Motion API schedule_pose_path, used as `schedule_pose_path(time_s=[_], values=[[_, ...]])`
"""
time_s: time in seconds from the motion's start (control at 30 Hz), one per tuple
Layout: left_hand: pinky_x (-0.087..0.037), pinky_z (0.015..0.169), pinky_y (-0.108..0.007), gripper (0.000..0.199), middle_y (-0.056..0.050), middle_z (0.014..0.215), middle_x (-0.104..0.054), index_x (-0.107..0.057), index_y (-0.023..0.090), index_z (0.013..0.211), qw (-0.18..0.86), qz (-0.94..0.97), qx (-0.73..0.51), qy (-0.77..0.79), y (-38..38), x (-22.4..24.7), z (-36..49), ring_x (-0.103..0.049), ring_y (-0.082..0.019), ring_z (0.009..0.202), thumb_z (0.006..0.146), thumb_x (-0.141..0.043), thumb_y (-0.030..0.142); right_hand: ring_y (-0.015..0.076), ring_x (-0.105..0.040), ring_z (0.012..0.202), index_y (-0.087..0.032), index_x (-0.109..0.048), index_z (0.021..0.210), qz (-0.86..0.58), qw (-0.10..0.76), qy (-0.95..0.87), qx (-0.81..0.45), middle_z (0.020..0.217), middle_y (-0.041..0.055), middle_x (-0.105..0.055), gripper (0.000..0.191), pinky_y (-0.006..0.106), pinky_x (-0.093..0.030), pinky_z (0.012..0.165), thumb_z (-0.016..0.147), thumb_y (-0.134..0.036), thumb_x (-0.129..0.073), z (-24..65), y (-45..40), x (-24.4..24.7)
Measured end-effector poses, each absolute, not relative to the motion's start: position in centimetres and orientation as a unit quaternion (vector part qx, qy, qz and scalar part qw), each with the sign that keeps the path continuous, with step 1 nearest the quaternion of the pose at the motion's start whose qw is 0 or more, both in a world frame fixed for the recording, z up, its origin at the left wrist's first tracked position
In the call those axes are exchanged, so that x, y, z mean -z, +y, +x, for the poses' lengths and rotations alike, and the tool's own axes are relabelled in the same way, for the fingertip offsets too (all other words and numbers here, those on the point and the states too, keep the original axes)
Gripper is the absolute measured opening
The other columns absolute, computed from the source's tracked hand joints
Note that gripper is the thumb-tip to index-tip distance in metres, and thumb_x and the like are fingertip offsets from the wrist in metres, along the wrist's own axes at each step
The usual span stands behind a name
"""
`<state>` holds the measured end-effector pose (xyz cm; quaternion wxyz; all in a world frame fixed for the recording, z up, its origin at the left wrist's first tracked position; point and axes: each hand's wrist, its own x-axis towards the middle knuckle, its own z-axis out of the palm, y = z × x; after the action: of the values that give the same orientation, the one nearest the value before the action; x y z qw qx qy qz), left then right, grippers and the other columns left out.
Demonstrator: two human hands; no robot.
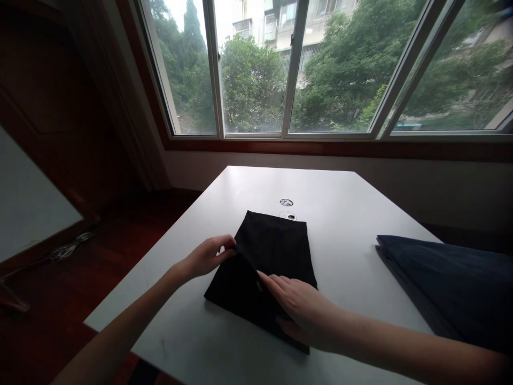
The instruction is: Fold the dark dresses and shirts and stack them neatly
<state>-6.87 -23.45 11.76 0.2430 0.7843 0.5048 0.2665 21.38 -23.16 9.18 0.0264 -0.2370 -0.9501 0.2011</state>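
A piece of black folded cloth (276, 246), perhaps a garment, lies at a slant in front of me on the white table (192, 326). At its left edge my left hand (210, 255) is closed, with thumb and forefinger pinching the fabric. My right hand (294, 305) reaches across the near right part, fingers together along the edge of a fold and the thumb lower down, closed on the cloth. Some of the fabric under the right palm is hidden. A small pale spot shows beside the right fingertips.
A dark blue folded cloth (452, 283) lies at the table's right side. Two round cable holes (286, 202) are beyond the black cloth. Windows (256, 80) line the far wall. Coiled white cable (70, 248) rests on the reddish floor at left.
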Motion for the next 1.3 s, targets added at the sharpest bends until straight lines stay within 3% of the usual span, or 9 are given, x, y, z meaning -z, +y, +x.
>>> schedule_pose_path(time_s=[0.2,0.3,0.43,0.57,0.7,0.8,1.0,1.2,1.3], values=[[-0.039,0.061,-0.025,0.031,0.001,0.072,-0.054,-0.054,0.018,0.081,0.248,0.723,-0.339,0.548,-17.8,-8.4,-5.8,-0.048,-0.013,0.065,0.092,-0.044,0.045,0.024,-0.064,0.097,-0.019,-0.054,0.13,-0.326,0.099,-0.88,-0.33,0.113,0.0101,-0.066,0.052,0.035,-0.051,0.085,0.078,-0.016,-0.053,21.9,-14.4,-10.0],[-0.039,0.061,-0.025,0.035,0.001,0.068,-0.051,-0.053,0.018,0.073,0.284,0.686,-0.349,0.572,-14.2,-6.9,-5.8,-0.047,-0.013,0.065,0.088,-0.048,0.048,0.0195,-0.063,0.09,-0.018,-0.062,0.112,-0.396,0.064,-0.8,-0.447,0.105,0.0074,-0.067,0.035,0.027,-0.052,0.074,0.077,-0.02,-0.061,22.9,-8.7,-10.3],[-0.035,0.057,-0.025,0.036,0.002,0.066,-0.049,-0.052,0.017,0.069,0.318,0.656,-0.344,0.592,-9.6,-6.3,-5.4,-0.046,-0.013,0.063,0.083,-0.051,0.05,0.0147,-0.061,0.077,-0.017,-0.063,0.113,-0.473,0.003,-0.692,-0.545,0.096,0.0062,-0.066,0.041,0.021,-0.05,0.061,0.077,-0.035,-0.072,24.3,-3.7,-10.5],[-0.032,0.054,-0.025,0.035,0.002,0.063,-0.048,-0.052,0.017,0.069,0.324,0.648,-0.339,0.6,-5.7,-6.5,-5.0,-0.044,-0.012,0.059,0.082,-0.05,0.049,0.0167,-0.063,0.088,-0.018,-0.063,0.115,-0.425,0.011,-0.657,-0.622,0.104,0.007,-0.065,0.05,0.024,-0.055,0.071,0.079,-0.052,-0.07,25.8,-2.1,-11.1],[-0.031,0.055,-0.025,0.033,0.002,0.062,-0.048,-0.052,0.016,0.065,0.327,0.657,-0.325,0.597,-2.8,-6.7,-4.4,-0.043,-0.012,0.06,0.08,-0.053,0.045,0.0199,-0.063,0.1,-0.026,-0.051,0.134,-0.432,-0.02,-0.637,-0.638,0.127,0.0077,-0.056,0.079,0.028,-0.057,0.08,0.063,-0.035,-0.085,27.4,-1.7,-11.0],[-0.033,0.056,-0.025,0.034,0.002,0.063,-0.05,-0.054,0.016,0.067,0.348,0.67,-0.305,0.581,-1.9,-7.2,-4.2,-0.045,-0.012,0.061,0.081,-0.054,0.047,0.0168,-0.065,0.094,-0.026,-0.046,0.138,-0.423,-0.031,-0.633,-0.647,0.122,0.0063,-0.057,0.091,0.025,-0.057,0.079,0.058,-0.023,-0.088,28.3,-1.3,-10.6],[-0.043,0.069,-0.024,0.044,0.001,0.084,-0.062,-0.054,0.02,0.096,0.54,0.675,-0.169,0.474,-2.1,-9.6,-5.8,-0.056,-0.013,0.076,0.066,-0.077,0.044,0.012,-0.065,0.082,-0.026,-0.049,0.135,-0.421,-0.021,-0.634,-0.648,0.116,0.0046,-0.059,0.088,0.02,-0.056,0.07,0.056,-0.022,-0.087,29.4,-0.7,-10.2],[-0.048,0.067,-0.028,0.027,0.004,0.064,-0.056,-0.057,0.019,0.066,0.611,0.703,-0.007,0.363,-0.9,-11.5,-6.6,-0.054,-0.013,0.065,0.059,-0.081,0.029,0.0146,-0.067,0.077,-0.021,-0.054,0.127,-0.422,-0.078,-0.631,-0.646,0.103,0.0033,-0.064,0.085,0.022,-0.056,0.064,0.049,-0.019,-0.088,29.4,0.3,-9.9],[-0.053,0.067,-0.034,0.02,-0.001,0.063,-0.064,-0.065,0.018,0.061,0.506,0.751,0.034,0.424,2.0,-12.7,-5.5,-0.062,-0.02,0.066,0.049,-0.081,0.019,0.016,-0.066,0.075,-0.018,-0.062,0.115,-0.42,-0.14,-0.644,-0.624,0.089,0.002,-0.067,0.071,0.023,-0.054,0.062,0.049,-0.015,-0.086,28.5,2.9,-11.3]])
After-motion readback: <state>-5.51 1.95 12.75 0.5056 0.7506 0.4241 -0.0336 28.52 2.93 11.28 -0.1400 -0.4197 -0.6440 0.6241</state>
